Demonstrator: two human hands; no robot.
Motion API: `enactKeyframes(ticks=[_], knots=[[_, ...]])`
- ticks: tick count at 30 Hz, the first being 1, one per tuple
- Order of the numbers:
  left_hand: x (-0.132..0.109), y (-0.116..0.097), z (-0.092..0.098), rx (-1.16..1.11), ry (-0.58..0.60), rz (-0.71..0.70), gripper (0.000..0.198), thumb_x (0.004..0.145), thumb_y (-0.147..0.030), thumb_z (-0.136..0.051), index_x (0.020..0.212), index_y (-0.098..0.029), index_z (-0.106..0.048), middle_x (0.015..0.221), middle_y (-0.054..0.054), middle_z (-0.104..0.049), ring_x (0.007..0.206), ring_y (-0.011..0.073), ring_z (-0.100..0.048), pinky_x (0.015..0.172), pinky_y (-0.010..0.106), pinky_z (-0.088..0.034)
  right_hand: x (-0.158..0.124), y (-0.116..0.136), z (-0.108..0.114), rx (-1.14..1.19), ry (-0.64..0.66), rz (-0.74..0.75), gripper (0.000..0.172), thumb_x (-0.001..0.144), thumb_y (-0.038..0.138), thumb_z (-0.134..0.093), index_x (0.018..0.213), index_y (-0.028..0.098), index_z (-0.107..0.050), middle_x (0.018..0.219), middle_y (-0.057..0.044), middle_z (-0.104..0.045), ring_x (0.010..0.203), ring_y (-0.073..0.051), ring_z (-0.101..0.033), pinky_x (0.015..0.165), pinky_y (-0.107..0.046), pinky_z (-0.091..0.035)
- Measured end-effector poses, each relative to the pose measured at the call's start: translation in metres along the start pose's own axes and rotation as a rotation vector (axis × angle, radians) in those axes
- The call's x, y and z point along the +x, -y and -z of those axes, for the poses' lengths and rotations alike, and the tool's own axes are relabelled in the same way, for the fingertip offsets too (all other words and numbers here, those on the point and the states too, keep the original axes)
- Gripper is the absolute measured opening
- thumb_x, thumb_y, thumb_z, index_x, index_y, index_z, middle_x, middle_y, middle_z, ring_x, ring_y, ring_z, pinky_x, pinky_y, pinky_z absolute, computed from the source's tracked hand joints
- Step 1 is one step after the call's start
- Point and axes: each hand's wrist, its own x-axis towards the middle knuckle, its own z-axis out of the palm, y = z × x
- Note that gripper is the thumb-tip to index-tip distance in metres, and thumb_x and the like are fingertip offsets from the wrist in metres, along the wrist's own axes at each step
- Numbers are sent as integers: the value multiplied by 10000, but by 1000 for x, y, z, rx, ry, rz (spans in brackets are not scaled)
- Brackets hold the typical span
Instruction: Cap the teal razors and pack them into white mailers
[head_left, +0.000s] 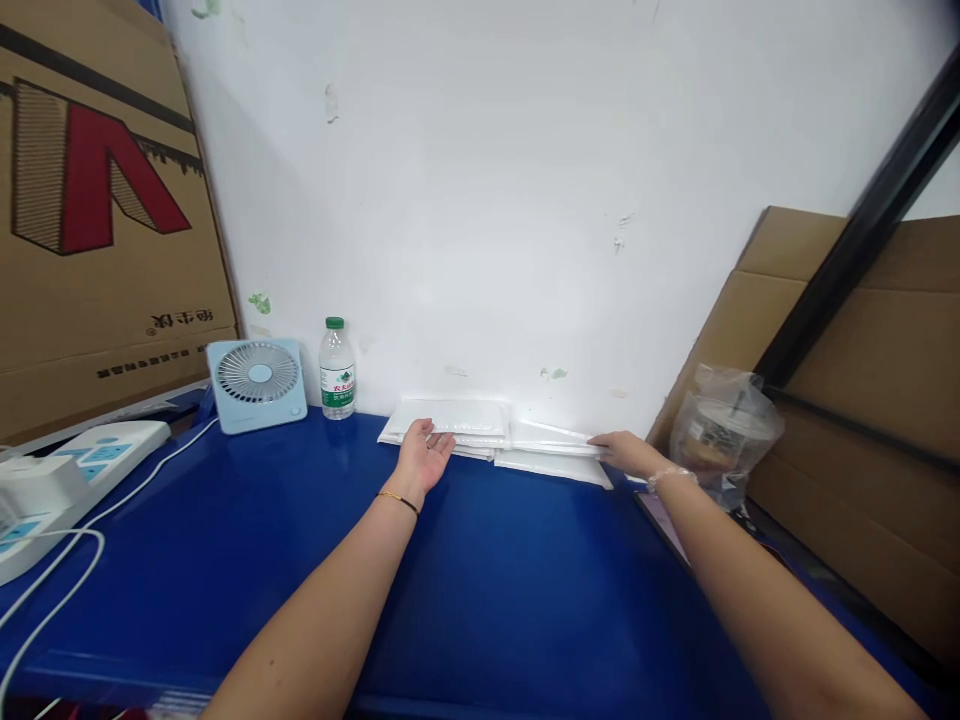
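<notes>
Two low stacks of flat white padded envelopes lie side by side against the wall. My left hand (426, 455) is at the front edge of the left stack (457, 415), palm turned up, fingers apart and holding nothing. At the right stack, my right hand (622, 450) pinches the right end of an upper white padded envelope (555, 437). Below that envelope, another white envelope (551, 466) rests on the blue table. The tips of my right fingers are partly hidden.
Left of the stacks stand a water bottle (337, 370) and a light blue fan (259, 385). A power strip (105, 450) with white cables lies at the left. A bagged drink cup (724, 435) and a flat device (661, 520) are by my right arm. Cardboard boxes (112, 300) flank the blue table (480, 580).
</notes>
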Motion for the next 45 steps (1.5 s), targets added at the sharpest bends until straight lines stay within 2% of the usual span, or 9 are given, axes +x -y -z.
enactKeyframes(ticks=[10, 13, 16, 18, 21, 25, 30, 36, 45], knots=[[-8, 24, -5, 47, -144, 28, 92, 771, -181, -547, 827, -176, -474, 931, 57, -440, 802, 114, -537, 681, 221, -499, -41, -5, 64, 187, -790, -60, 315, 861, 352, -411, 982, 164, -634, 943, -98, -675, 854, -245, -610, 746, -343, -453], [-19, 38, -8, 74, -119, 97, 149, 758, -179, -577, 873, -167, -483, 950, 75, -459, 845, 140, -560, 713, 255, -512, -61, 13, 79, 314, -901, -58, 306, 871, 375, -418, 960, 167, -624, 875, -76, -664, 786, -227, -600, 689, -322, -450], [-42, 51, -14, 114, -20, 160, 359, 726, -304, -660, 1012, -173, -486, 1012, 101, -486, 953, 189, -565, 792, 317, -509, -72, 47, 73, 345, -979, 10, 275, 881, 342, -425, 960, 167, -620, 853, -76, -652, 780, -222, -597, 685, -322, -458], [-62, 57, -21, 125, 195, 218, 574, 683, -467, -688, 1127, -194, -448, 1085, 128, -501, 1038, 237, -551, 850, 397, -491, -75, 77, 57, 290, -1059, 131, 237, 883, 272, -432, 1010, 178, -607, 909, -90, -638, 860, -229, -586, 761, -350, -458], [-80, 59, -29, 38, 377, 122, 542, 696, -542, -648, 1110, -231, -489, 1092, 107, -558, 1049, 246, -562, 853, 416, -491, -77, 122, 24, 226, -941, 470, 293, 875, 163, -436, 1135, 208, -562, 912, -89, -637, 866, -216, -574, 785, -370, -460], [-67, 51, -28, -81, 216, -94, 221, 741, -329, -646, 879, -170, -575, 857, 54, -636, 840, 177, -632, 779, 298, -518, -81, 156, -5, 297, -556, 751, 323, 878, 210, -472, 1194, 223, -537, 982, -90, -633, 914, -217, -573, 801, -378, -470], [-40, 46, -18, 20, 144, -245, 192, 704, -219, -668, 864, -142, -594, 813, 54, -645, 770, 167, -645, 711, 278, -519, -79, 140, -23, 638, -237, 562, 463, 860, 418, -509, 1283, 238, -460, 1258, -103, -515, 1148, -255, -485, 956, -426, -405], [-56, 39, -27, 104, 245, -405, 279, 679, -247, -704, 923, -157, -602, 887, 37, -648, 891, 196, -641, 818, 316, -496, -70, 125, -49, 635, 33, 412, 1119, 535, 570, -751, 1438, 210, -197, 1463, -148, -263, 1322, -354, -257, 1073, -517, -221], [-92, 0, -43, 324, 379, -538, 419, 633, -310, -738, 999, -157, -604, 986, 70, -647, 974, 256, -620, 876, 388, -475, -71, 151, -45, 450, 60, 438, 747, 777, 621, -506, 1396, 245, -325, 1466, -91, -290, 1349, -296, -225, 1097, -464, -202]])
